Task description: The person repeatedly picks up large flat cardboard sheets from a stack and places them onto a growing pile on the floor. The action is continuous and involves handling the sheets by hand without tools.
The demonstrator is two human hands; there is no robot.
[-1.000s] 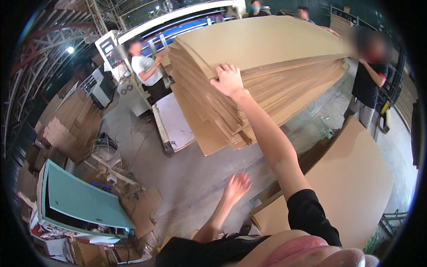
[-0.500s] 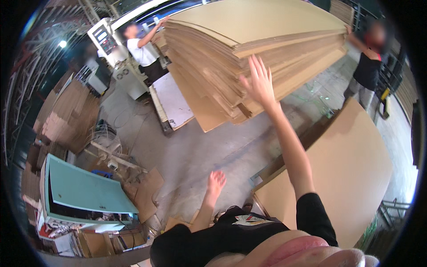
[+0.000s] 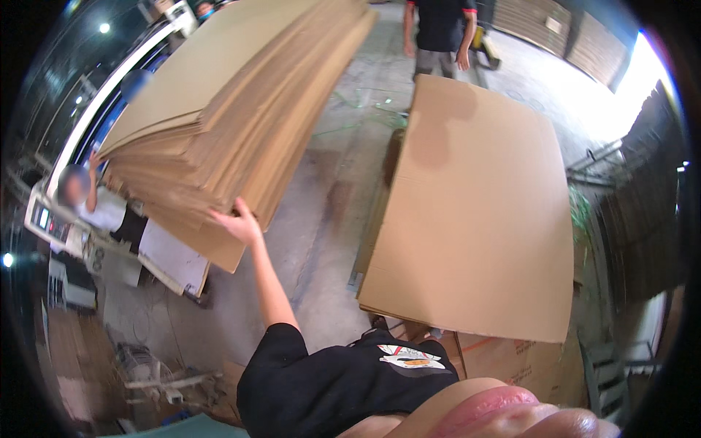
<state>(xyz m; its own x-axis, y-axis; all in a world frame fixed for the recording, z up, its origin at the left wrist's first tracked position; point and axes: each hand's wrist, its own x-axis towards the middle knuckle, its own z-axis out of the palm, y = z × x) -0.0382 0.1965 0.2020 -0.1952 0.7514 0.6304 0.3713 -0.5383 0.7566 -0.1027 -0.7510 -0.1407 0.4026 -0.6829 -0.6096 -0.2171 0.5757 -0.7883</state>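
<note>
My left hand point(image 3: 242, 226) is raised against the near corner of a tall stack of brown cardboard sheets point(image 3: 241, 139). Its fingers stretch along the sheet edges and the thumb stands apart; whether the fingertips curl round any sheet cannot be made out. The stack's layers fan unevenly at this corner, and its lowest sheets jut out below my hand. My right hand is out of view. At the stack's left side a person in a white shirt point(image 3: 109, 212) has a hand up on its edge.
To the right lies a large cardboard sheet point(image 3: 475, 212) on a low pile. A person in a black shirt point(image 3: 442, 29) stands beyond it, arms lowered. A machine with a control panel point(image 3: 52, 219) and a white-topped table point(image 3: 171, 259) are at left. Green strapping point(image 3: 577, 212) lies at right.
My view has swung right. My left hand has risen from low down to the stack's corner. My right hand has left view. The black-shirted person's hands have come off the stack.
</note>
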